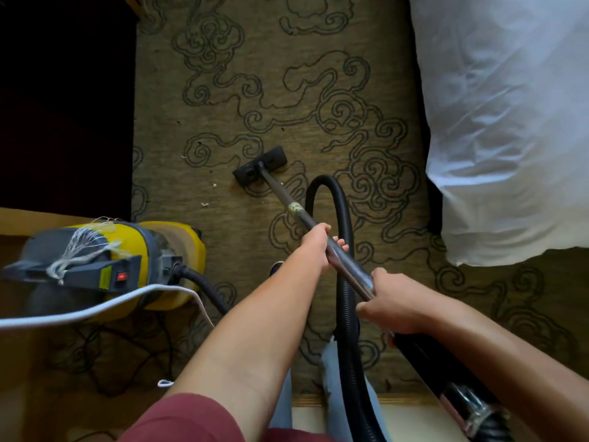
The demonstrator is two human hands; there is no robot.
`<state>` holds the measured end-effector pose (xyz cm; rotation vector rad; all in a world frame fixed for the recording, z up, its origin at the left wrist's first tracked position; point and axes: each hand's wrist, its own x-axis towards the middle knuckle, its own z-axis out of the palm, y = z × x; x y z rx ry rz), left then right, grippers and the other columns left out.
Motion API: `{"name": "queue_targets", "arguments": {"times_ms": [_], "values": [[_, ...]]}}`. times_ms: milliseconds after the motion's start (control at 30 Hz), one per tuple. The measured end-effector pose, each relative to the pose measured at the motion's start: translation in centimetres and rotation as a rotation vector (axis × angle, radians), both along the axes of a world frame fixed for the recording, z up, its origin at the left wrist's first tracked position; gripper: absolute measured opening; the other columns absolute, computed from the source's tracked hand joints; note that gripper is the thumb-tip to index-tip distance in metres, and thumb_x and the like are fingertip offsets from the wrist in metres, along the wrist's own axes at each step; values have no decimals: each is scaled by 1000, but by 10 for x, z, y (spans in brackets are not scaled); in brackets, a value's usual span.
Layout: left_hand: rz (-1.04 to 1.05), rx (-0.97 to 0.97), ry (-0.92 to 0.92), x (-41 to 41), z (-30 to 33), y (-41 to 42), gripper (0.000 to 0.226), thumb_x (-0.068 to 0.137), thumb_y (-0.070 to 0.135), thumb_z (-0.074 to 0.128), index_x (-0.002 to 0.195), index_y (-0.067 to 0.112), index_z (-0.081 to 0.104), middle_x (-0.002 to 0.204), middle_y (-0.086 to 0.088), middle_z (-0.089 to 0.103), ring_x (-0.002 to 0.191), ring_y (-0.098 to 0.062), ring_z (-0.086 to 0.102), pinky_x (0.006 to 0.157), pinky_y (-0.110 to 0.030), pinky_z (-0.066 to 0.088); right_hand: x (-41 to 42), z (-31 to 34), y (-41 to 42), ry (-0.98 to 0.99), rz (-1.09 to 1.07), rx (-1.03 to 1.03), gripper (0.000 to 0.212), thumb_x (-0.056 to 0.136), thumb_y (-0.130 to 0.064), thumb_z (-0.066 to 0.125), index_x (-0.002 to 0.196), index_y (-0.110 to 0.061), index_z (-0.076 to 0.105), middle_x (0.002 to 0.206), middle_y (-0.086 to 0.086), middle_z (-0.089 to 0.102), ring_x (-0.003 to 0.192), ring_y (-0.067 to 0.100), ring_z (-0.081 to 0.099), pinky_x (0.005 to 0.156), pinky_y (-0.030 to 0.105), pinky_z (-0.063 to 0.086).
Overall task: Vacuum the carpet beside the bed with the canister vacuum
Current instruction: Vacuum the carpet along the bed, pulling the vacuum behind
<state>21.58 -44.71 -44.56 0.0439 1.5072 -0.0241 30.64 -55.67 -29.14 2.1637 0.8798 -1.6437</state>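
A yellow canister vacuum (165, 266) stands on the left of the olive patterned carpet (255, 74). Its black floor nozzle (259, 165) lies flat on the carpet in the middle of the view. A metal wand (296, 210) runs from the nozzle back toward me. My left hand (318, 245) grips the wand higher up, and my right hand (387, 303) grips it lower, near the black handle end. The black ribbed hose (345, 282) loops up behind the wand and drops between my arms. The bed with white bedding (510, 122) is on the right.
A white power cord (95, 309) crosses in front of the canister. Small white scraps (205, 204) lie on the carpet left of the nozzle. Dark furniture (63, 106) fills the upper left. My legs and a light floor strip (398, 416) are at the bottom.
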Motion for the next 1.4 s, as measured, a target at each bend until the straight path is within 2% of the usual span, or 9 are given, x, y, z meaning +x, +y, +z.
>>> {"name": "queue_targets", "arguments": {"times_ms": [233, 500, 700, 767, 867, 967, 1133, 1333, 1400], "values": [[39, -10, 23, 20, 5, -62, 29, 93, 24, 66, 114, 4, 63, 92, -9, 62, 80, -24, 65, 58, -38, 53, 24, 4, -59, 27, 33, 7, 42, 89, -35, 70, 119, -16, 47, 95, 6, 66, 61, 20, 75, 52, 33, 63], [73, -56, -6, 51, 12, -126, 21, 93, 24, 63, 97, 4, 59, 78, -6, 56, 69, -21, 60, 57, -35, 54, 59, 19, -120, 17, 86, -16, 37, 88, -38, 68, 112, -18, 47, 94, 4, 64, 58, 18, 73, 49, 30, 60], [96, -39, 39, 64, 14, -157, 19, 91, 23, 64, 97, 5, 61, 73, -6, 58, 61, -21, 61, 54, -30, 56, 70, 22, -151, 20, 116, 8, 43, 88, -42, 68, 118, -19, 48, 95, 0, 61, 78, 20, 70, 76, 39, 65], [108, -11, 65, 65, 14, -165, 17, 89, 21, 64, 95, 6, 62, 68, -6, 57, 55, -20, 60, 51, -27, 55, 69, 24, -157, 10, 122, 14, 43, 87, -42, 69, 118, -20, 48, 92, -1, 60, 75, 17, 71, 69, 36, 65], [128, 10, 104, 64, 13, -181, 14, 86, 18, 64, 91, 6, 62, 54, -5, 56, 42, -19, 57, 47, -26, 54, 65, 31, -169, 21, 93, -5, 37, 86, -39, 69, 110, -21, 48, 91, 1, 64, 56, 15, 73, 46, 27, 59], [121, 8, 129, 65, 18, -202, 12, 85, 17, 63, 87, 5, 61, 43, -4, 52, 35, -17, 54, 47, -26, 53, 66, 43, -186, 64, 51, -35, 32, 88, -33, 69, 105, -20, 46, 93, 5, 65, 46, 16, 72, 39, 26, 53], [105, -54, 119, 71, 33, -240, 24, 87, 24, 66, 99, 4, 67, 60, -4, 56, 47, -18, 58, 50, -26, 54, 75, 69, -214, 55, 87, -79, 29, 87, -32, 68, 98, -22, 43, 92, 5, 66, 41, 13, 68, 40, 24, 51], [83, -103, 89, 74, 49, -267, 21, 91, 25, 63, 100, 6, 64, 68, -4, 55, 57, -18, 57, 59, -31, 53, 80, 88, -235, 105, 68, -111, 27, 90, -29, 68, 97, -23, 42, 93, 8, 65, 47, 18, 71, 46, 31, 60], [72, -115, 95, 73, 53, -276, 24, 90, 26, 64, 100, 5, 66, 67, -5, 57, 55, -19, 58, 55, -29, 54, 82, 93, -242, 129, 50, -124, 27, 90, -28, 68, 97, -23, 42, 94, 9, 65, 47, 19, 71, 46, 30, 59]]}}
